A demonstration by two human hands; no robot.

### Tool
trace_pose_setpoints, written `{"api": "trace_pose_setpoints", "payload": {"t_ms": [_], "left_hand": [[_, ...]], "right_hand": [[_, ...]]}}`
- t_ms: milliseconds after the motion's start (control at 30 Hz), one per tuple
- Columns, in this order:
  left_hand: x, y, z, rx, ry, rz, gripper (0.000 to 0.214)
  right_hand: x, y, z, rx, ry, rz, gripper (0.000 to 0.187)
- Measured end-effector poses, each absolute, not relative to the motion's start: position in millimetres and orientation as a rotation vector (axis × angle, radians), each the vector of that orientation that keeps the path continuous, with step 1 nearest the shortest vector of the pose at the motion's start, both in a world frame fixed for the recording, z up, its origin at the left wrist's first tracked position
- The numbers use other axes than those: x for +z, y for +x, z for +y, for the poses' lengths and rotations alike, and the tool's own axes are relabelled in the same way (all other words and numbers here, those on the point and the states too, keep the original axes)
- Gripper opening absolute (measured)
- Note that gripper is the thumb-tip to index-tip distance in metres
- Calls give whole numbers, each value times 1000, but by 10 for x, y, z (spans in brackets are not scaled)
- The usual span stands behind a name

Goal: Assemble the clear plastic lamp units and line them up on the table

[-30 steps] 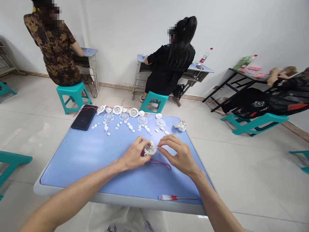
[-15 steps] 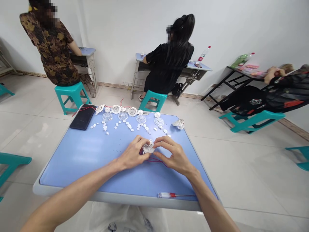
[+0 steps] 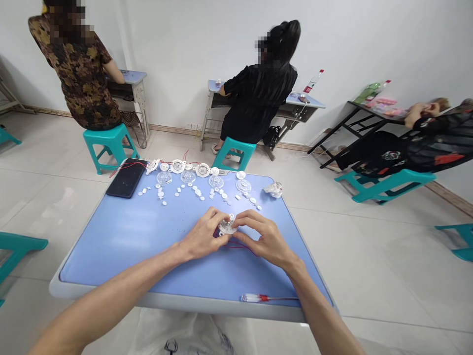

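My left hand point(image 3: 208, 231) is closed on a small round white plastic part point(image 3: 227, 227) with a clear piece in it, low over the blue desk point(image 3: 148, 268). On its right side, the bent fingers and thumb of my right hand point(image 3: 264, 236) grip the same part. Thin red wires point(image 3: 238, 246) run from beneath it. Beyond my hands lie several clear round discs point(image 3: 216, 182), white rings with wires point(image 3: 178, 166) and many tiny white pieces point(image 3: 198, 193). My fingers partly hide the held part.
A black phone point(image 3: 126, 178) lies at the desk's far left corner. A screwdriver point(image 3: 262, 298) rests along the near edge, by my right forearm. A crumpled whitish lump point(image 3: 273, 189) sits at the far right. Other people sit on green stools point(image 3: 236, 153) at desks by the wall.
My right fingertips have shifted very slightly on the white part. Both hands keep their hold, and the loose pieces lie as before.
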State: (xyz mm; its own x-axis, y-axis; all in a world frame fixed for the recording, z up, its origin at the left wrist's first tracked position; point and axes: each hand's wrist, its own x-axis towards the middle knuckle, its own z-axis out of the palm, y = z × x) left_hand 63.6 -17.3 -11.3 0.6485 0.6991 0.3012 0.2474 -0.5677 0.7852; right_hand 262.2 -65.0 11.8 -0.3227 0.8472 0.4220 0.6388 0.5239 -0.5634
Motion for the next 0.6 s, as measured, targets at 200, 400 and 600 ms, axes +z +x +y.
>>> {"api": "trace_pose_setpoints", "payload": {"t_ms": [200,400,600], "left_hand": [[-105,637,-193,781,2183,731,29],[-126,650,-205,765,2194,743,29],[-135,653,-210,764,2213,742,30]], "right_hand": [[147,2595,-687,328,-1285,-2119,14],[203,2542,-751,102,-1403,-2266,18],[254,2470,-782,-45,-1446,-2338,18]]}}
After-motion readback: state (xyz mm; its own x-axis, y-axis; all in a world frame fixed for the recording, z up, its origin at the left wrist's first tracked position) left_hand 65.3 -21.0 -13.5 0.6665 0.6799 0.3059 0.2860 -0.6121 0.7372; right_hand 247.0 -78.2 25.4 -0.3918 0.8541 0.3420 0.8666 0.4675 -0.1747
